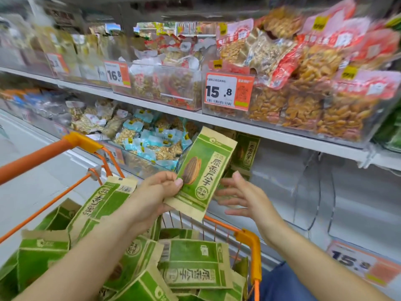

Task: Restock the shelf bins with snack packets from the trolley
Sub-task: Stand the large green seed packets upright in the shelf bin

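My left hand (159, 192) grips a green and tan sunflower-seed packet (202, 170) by its lower left corner, holding it tilted above the far rim of the orange trolley (247, 237). My right hand (240, 197) is just right of the packet, fingers spread, holding nothing. Several identical green packets (195, 263) lie piled in the trolley. Behind the held packet, two similar packets (246, 154) stand in a clear shelf bin (308, 192) that looks mostly bare.
The trolley's orange handle (36, 158) runs along the left. Clear bins of blue-wrapped nuts (152, 144) sit left of the green packets. The upper shelf holds bins of red-wrapped snacks (314, 101) with price tags 15.8 (227, 92) and 16.8 (117, 74).
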